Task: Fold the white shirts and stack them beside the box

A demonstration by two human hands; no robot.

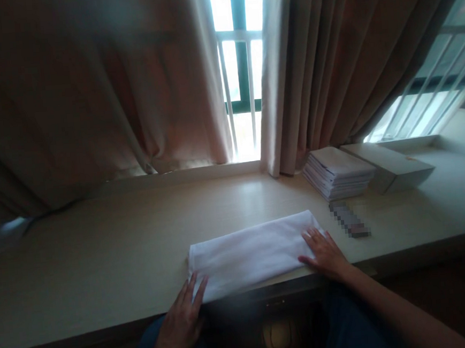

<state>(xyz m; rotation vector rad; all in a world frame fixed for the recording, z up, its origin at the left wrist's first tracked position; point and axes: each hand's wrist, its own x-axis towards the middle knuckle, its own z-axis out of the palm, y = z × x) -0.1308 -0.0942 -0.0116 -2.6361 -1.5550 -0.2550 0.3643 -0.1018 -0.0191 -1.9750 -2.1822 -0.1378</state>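
Note:
A white cloth [249, 256], folded into a long flat strip, lies along the front edge of the desk. My left hand [183, 312] touches its near left corner, with the fingers stretched out and apart. On the cloth's right end rests my right hand [323, 250], its fingers spread flat and the thumb held away from them. Neither hand grips the cloth. The fabric looks fairly smooth, with slight creases near the middle.
Behind my right hand stands a neat stack of folded white cloths [339, 171], beside a pale box [391, 167]. A small pixelated object [349, 220] lies in front of the stack. Long curtains [162, 94] hang along the desk's [101, 248] back edge, before a barred window [242, 71].

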